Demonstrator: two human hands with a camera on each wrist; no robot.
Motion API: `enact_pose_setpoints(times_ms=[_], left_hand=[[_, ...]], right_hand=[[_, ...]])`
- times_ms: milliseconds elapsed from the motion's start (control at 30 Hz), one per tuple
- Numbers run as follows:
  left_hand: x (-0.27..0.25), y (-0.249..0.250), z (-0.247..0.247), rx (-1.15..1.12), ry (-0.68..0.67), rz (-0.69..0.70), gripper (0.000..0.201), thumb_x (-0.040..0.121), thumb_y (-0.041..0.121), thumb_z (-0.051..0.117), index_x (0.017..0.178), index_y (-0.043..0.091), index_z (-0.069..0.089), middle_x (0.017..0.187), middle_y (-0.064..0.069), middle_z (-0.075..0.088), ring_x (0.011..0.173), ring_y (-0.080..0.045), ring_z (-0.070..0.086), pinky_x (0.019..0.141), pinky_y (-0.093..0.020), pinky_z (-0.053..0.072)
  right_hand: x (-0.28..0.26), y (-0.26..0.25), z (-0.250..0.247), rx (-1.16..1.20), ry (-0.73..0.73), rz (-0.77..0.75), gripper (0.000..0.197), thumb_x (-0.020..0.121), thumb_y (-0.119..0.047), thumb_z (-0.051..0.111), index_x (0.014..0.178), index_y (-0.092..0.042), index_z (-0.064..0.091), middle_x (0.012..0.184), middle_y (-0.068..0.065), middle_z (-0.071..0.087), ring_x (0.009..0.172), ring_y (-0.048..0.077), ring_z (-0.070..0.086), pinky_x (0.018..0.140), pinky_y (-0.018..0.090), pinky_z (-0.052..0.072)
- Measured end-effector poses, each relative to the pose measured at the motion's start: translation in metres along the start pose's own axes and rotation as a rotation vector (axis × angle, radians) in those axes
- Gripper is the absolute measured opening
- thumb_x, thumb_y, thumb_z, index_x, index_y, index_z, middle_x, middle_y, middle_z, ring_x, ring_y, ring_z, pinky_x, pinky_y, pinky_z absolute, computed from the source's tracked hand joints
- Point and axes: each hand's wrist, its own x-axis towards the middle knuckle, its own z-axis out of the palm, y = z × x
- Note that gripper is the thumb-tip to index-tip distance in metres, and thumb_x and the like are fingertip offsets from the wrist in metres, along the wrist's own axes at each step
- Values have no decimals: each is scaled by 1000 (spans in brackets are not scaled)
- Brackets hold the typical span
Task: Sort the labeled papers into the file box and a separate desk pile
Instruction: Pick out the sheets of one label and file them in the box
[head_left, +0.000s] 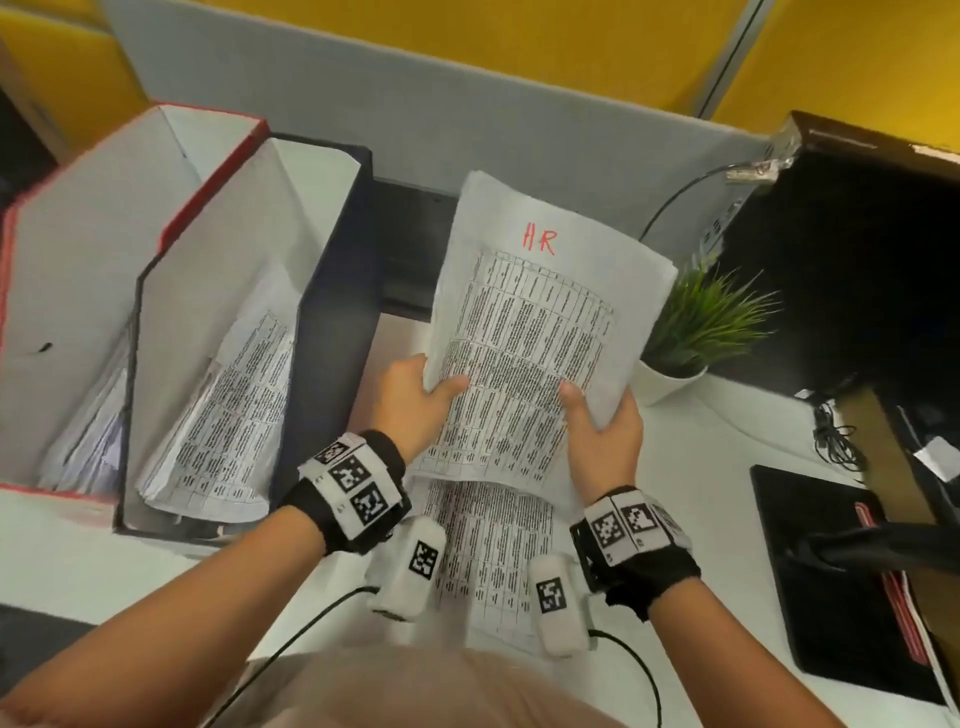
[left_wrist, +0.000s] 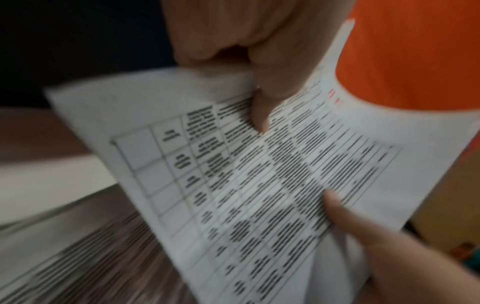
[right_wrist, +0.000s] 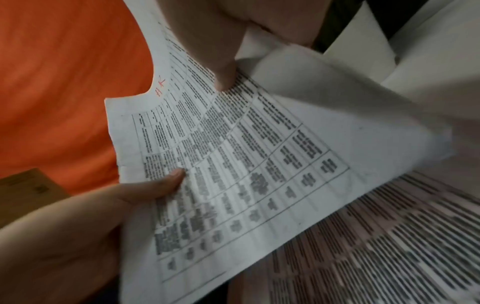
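A printed sheet (head_left: 540, 332) with "HR" written in red at its top is lifted above the desk. My left hand (head_left: 415, 400) pinches its lower left edge, thumb on the printed face. My right hand (head_left: 602, 426) pinches its lower right edge the same way. The left wrist view shows the sheet (left_wrist: 259, 185) under my left thumb, and the right wrist view shows the sheet (right_wrist: 246, 164) with the red label. Beneath it, a pile of printed papers (head_left: 493, 551) lies on the desk. A black file box (head_left: 332, 291) at the left holds leaning papers (head_left: 223, 415).
A red-edged file box (head_left: 78, 249) with papers stands left of the black one. A small potted plant (head_left: 696, 332) sits just right of the lifted sheet. A dark monitor (head_left: 852, 249), its base (head_left: 831, 571) and cables fill the right side. A grey partition (head_left: 467, 104) closes the back.
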Motion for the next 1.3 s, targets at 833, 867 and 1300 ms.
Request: enact_pose_setpoints(times_ms=[833, 867, 1300], left_hand=[[17, -18, -322, 377, 379, -393, 24, 70, 30, 78, 88, 21, 65, 83, 3, 66, 76, -15, 61, 71, -33, 47], [21, -24, -317, 468, 372, -387, 29, 71, 28, 78, 94, 15, 65, 88, -3, 66, 79, -21, 62, 72, -33, 45], [62, -83, -262, 1021, 93, -408, 49, 73, 4, 73, 119, 4, 54, 113, -16, 63, 104, -32, 59, 85, -34, 45]], right_hand=[[-1, 87, -33, -732, -165, 208, 76, 50, -18, 92, 116, -6, 57, 108, 25, 63, 103, 38, 58, 96, 47, 44], [-3, 87, -33, -759, -174, 226, 80, 48, -19, 92, 118, -6, 56, 111, 26, 62, 104, 39, 58, 97, 48, 44], [-9, 99, -40, -823, -251, 216, 96, 47, -17, 93, 132, -9, 48, 130, 25, 50, 122, 40, 47, 107, 53, 35]])
